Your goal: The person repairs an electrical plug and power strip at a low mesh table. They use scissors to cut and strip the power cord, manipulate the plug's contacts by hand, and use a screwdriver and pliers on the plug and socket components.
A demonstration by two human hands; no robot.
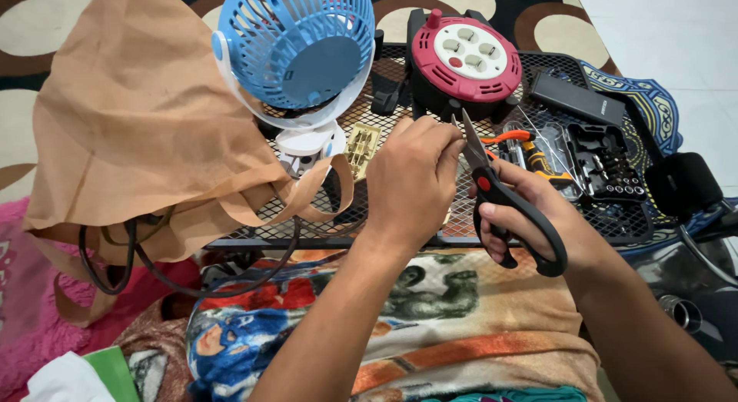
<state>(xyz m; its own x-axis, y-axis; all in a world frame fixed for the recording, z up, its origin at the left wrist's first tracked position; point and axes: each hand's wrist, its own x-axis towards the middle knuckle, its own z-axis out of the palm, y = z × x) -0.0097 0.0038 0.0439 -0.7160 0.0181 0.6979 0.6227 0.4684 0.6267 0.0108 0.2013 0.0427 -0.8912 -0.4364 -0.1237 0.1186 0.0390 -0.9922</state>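
Observation:
My right hand (pixel 538 217) grips black-handled scissors (pixel 500 194), blades pointing up toward my left fingertips. My left hand (pixel 415 179) is pinched shut over something small by the blade tips; what it holds is hidden by the fingers. Both hands hover over a black wire-mesh table (pixel 430 217). A small blue-and-white fan (pixel 296 48) stands just left of my left hand, with a small yellowish circuit board (pixel 361 147) at its base.
A red-and-black cable reel with sockets (pixel 463 58) sits behind the hands. A black screwdriver bit case (pixel 607 167) and an orange-handled tool (pixel 530 150) lie to the right. A tan cloth bag (pixel 138 125) with black cables covers the left. A patterned blanket (pixel 430 325) lies below.

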